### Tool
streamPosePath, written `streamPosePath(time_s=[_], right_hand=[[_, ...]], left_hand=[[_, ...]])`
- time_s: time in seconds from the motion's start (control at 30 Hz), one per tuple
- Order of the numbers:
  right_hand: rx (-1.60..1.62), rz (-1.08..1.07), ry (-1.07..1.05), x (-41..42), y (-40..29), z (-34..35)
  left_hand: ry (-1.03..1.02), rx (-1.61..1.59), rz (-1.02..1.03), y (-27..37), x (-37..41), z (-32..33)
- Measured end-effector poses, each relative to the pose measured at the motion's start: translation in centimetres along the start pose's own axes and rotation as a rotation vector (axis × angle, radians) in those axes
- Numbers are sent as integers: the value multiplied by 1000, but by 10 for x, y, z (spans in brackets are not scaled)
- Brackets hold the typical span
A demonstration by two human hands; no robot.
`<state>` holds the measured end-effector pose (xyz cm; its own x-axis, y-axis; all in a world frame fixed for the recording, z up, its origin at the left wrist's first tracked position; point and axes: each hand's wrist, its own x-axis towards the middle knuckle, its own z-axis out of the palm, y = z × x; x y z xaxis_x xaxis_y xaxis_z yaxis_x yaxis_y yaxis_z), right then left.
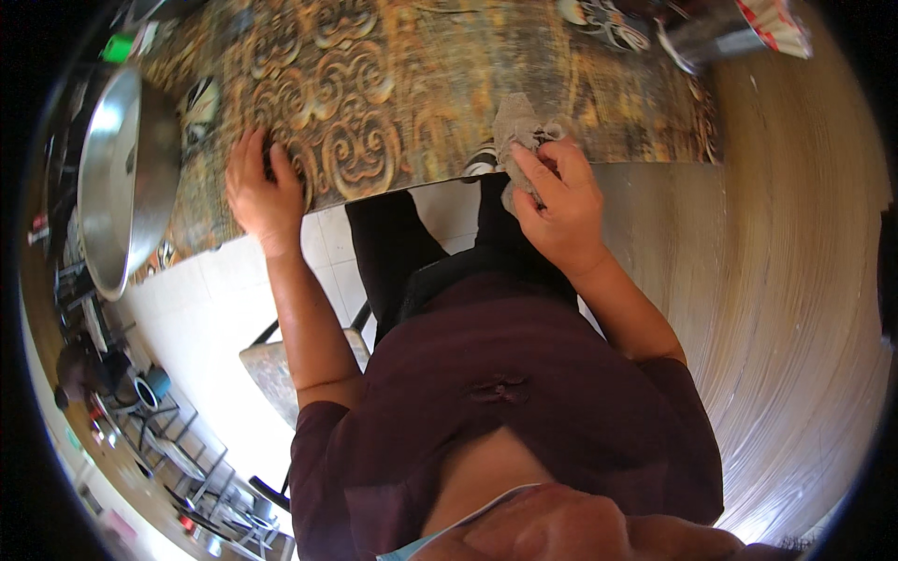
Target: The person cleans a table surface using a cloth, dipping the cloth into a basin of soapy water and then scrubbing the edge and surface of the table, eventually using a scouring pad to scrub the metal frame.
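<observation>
A patterned tabletop (pixel 435 84) with brown and gold scrollwork lies before me. Near its front edge, my right hand (pixel 561 203) grips a crumpled grey-beige cloth (pixel 515 119), part of which lies on the surface. My left hand (pixel 263 189) rests palm down at the front edge, thumb apart from the fingers and nothing in its grasp. Left of that hand is a wide stainless-steel basin (pixel 109 182), its rim tilted in this view. What lies beneath the cloth is hidden.
A dark container (pixel 715 35) holding red-and-white paper-wrapped items stands at the far right of the table. A wood-grain panel (pixel 772 210) bounds the right side. A stool (pixel 277 375) is at my left, with more stools and tables (pixel 189 449) beyond.
</observation>
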<state>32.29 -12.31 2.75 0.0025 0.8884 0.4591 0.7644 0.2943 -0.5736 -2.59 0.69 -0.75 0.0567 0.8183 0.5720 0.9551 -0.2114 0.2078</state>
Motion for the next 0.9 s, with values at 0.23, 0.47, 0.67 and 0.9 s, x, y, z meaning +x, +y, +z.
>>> streamPosePath(time_s=[0.23,0.47,0.67,0.9], right_hand=[[139,-285,-96,29,-41,57],[641,-121,-139,70,-75,102],[139,-140,-21,83,-32,69],[-174,-70,124,73,20,67]], left_hand=[[20,-24,-121,10,0,-5],[14,-56,-141,8,1,-7],[36,-459,-185,-7,3,-10],[-96,-577,92,106,4,-30]])
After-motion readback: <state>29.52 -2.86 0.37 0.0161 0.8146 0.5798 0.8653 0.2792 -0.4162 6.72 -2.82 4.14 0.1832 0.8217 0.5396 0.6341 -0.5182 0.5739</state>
